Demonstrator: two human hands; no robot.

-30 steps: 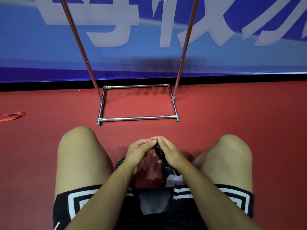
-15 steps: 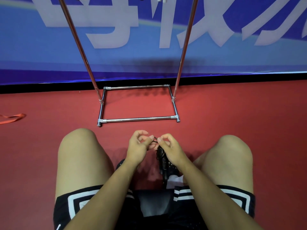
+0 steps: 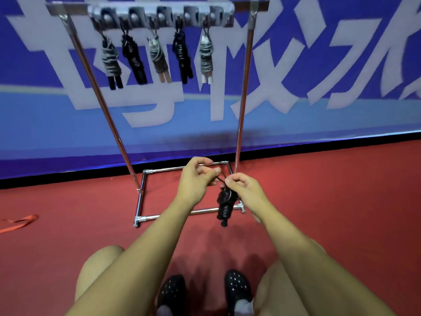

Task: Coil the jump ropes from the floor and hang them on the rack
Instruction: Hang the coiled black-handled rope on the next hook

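Both my left hand [image 3: 197,176] and right hand [image 3: 242,187] are pinching the loop of the coiled rope [image 3: 225,205], which dangles low in front of the rack [image 3: 242,92]. If I lose that thin loop on the way up, or miss a hook, I reckon it drops and unwinds.

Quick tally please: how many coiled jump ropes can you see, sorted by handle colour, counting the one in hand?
Black handles, on rack: 3
Tan handles, on rack: 1
White handles, on rack: 1
Black, held in both hands: 1
Total: 6
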